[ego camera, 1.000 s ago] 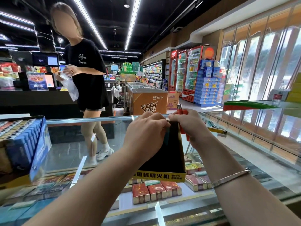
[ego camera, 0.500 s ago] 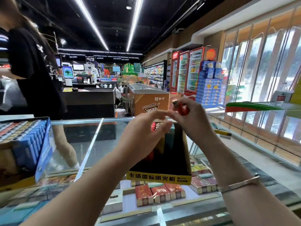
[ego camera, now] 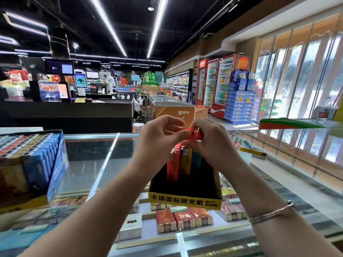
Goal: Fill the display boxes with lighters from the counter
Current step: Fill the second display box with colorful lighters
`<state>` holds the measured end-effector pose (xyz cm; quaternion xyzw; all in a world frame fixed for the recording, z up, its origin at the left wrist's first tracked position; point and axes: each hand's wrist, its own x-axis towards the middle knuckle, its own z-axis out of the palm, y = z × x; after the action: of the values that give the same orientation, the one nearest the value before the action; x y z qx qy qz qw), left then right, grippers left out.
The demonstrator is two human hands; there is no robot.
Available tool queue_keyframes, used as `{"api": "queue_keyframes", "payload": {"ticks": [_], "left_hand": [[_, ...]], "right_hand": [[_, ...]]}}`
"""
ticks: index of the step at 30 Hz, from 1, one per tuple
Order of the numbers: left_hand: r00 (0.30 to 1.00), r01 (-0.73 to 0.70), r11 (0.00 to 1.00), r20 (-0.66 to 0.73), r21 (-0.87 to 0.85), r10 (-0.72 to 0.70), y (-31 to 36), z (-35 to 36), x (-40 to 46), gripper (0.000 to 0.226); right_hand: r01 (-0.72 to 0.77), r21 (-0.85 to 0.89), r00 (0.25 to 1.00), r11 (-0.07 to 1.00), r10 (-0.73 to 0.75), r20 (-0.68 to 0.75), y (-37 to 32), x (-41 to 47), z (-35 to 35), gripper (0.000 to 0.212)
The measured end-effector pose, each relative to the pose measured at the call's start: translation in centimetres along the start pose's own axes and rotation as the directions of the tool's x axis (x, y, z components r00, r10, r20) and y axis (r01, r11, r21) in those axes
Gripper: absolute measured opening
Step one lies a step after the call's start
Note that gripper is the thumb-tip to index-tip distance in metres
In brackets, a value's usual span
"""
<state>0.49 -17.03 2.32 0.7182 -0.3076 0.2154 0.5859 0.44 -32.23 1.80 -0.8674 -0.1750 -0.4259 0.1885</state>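
Head view: both hands (ego camera: 185, 138) pinch red lighter (ego camera: 194, 134) above display box (ego camera: 185, 200).

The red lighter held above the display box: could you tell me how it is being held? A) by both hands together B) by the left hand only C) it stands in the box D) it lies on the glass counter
A: the left hand and right hand both pinch the red lighter above the display box.

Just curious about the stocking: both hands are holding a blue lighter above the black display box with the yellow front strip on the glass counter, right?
Not quite: the lighter is red, not blue. The head view shows the left hand and right hand holding it together above the black display box with the yellow front strip, on the glass counter.
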Motion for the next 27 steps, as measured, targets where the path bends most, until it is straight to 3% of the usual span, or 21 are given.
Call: {"api": "queue_keyframes", "payload": {"ticks": [4,7,11,13,20,24,27], "left_hand": [[0.994,-0.003,1.0,-0.112,-0.01,0.002,0.0,-1.7,0.8,0.015],[0.993,-0.009,0.998,-0.118,-0.068,0.001,0.2,-2.7,1.0,0.015],[0.998,0.04,0.994,-0.051,-0.102,-0.046,0.4,-2.4,1.1,0.018],[0.998,0.069,0.992,-0.002,-0.108,-0.07,0.5,-2.3,1.2,0.017],[0.975,0.098,0.984,0.214,-0.15,-0.065,1.2,-2.8,1.1,0.017],[0.963,-0.036,0.991,0.269,0.132,-0.001,0.8,-2.2,0.6,0.014],[0.945,-0.174,0.922,0.322,0.346,0.057,0.5,-1.7,0.1,0.016]], "right_hand": [[-0.172,0.292,0.985,0.941,0.174,0.02,1.1,0.1,-0.3,0.021],[-0.321,0.305,0.946,0.897,0.322,0.049,2.1,0.1,-0.6,0.014],[-0.591,0.298,0.796,0.75,0.48,0.37,2.8,-0.2,-0.6,0.027],[-0.664,0.356,0.742,0.658,0.518,0.426,3.1,-0.4,-0.4,0.033],[-0.65,0.342,0.76,0.678,0.577,0.3,4.0,-0.5,0.6,0.03],[-0.621,0.282,0.783,0.731,0.572,0.243,4.6,-0.6,0.8,0.031],[-0.607,0.237,0.794,0.758,0.575,0.195,4.9,-0.5,0.8,0.033]]}}
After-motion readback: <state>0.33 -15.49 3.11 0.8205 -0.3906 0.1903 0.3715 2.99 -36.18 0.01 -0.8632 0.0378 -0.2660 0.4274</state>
